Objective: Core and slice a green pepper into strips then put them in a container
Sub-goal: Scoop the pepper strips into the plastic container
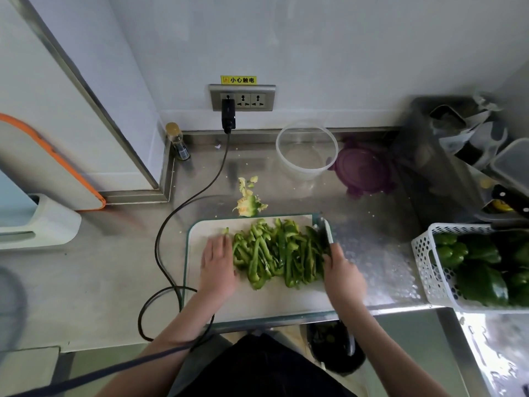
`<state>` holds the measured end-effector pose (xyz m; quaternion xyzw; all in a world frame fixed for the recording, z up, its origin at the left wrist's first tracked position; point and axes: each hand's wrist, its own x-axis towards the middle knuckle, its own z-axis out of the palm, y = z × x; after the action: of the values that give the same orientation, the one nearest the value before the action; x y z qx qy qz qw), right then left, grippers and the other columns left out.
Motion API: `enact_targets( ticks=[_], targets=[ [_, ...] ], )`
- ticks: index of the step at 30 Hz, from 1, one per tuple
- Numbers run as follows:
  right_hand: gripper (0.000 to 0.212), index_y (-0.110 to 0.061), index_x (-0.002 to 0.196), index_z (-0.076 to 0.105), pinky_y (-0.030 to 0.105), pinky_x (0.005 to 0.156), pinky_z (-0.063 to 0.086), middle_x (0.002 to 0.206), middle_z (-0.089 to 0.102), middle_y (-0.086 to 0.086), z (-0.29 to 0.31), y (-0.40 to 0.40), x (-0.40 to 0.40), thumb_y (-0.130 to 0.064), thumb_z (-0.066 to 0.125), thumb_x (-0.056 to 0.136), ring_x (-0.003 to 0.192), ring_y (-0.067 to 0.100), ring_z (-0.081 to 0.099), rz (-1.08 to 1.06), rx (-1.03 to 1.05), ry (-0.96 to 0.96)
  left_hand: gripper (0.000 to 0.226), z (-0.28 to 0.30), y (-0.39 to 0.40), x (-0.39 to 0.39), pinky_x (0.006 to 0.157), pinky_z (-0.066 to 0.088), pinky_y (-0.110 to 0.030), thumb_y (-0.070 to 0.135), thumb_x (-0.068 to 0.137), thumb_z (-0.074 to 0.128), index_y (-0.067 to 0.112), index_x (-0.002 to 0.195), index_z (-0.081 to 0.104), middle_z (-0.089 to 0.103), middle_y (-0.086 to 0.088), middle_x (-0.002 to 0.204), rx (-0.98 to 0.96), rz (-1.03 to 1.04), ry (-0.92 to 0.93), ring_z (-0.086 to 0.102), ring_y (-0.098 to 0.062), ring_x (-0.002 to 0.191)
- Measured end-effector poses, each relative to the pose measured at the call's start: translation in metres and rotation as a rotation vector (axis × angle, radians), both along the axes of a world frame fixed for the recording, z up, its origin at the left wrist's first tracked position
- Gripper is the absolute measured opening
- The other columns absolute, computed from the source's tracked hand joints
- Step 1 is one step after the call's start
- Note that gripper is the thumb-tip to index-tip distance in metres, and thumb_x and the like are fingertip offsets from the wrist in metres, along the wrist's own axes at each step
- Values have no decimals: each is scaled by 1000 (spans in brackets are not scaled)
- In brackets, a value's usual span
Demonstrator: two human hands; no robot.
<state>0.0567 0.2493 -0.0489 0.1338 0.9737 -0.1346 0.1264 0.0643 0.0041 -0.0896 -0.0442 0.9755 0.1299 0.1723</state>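
A heap of green pepper strips (pixel 276 252) lies on the white cutting board (pixel 257 302). My left hand (pixel 218 263) lies flat with straight fingers against the heap's left side. My right hand (pixel 342 272) grips a knife (pixel 325 233) whose blade stands against the heap's right side. The pepper core (pixel 248 203) sits on the counter just behind the board. A clear round container (pixel 307 149) stands farther back, with its purple lid (pixel 363 169) lying to its right.
A white basket (pixel 429 270) of whole green peppers stands at the right. A black cable (pixel 183 213) runs from the wall socket (pixel 242 98) past the board's left edge. A small bottle (pixel 178 141) stands in the back corner. A dark bin (pixel 446 156) sits at back right.
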Motion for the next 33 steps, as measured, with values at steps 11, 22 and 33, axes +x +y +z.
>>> enact_targets(
  ticks=[11,22,33],
  targets=[
    [14,-19,108,39,32,55,47,77,63,6,-6,-33,9,-28,30,103,65,28,61,93,-75,27,85,2,37,2,119,2,-32,14,94,46,5,145,-22,-23,-9,155,354,-28,-77,-18,-21,144],
    [28,-16,112,59,34,65,55,84,68,8,-18,27,0,-29,66,88,66,24,65,-395,-648,-78,79,6,4,5,116,13,-26,18,94,46,17,151,-9,-7,2,159,503,78,-96,5,-16,146],
    [22,-10,111,67,22,72,43,102,68,1,-11,16,4,-7,55,93,83,16,62,-636,-573,287,71,12,-13,6,113,6,-20,11,94,45,12,152,3,4,-1,159,519,96,-79,5,-12,146]
  ],
)
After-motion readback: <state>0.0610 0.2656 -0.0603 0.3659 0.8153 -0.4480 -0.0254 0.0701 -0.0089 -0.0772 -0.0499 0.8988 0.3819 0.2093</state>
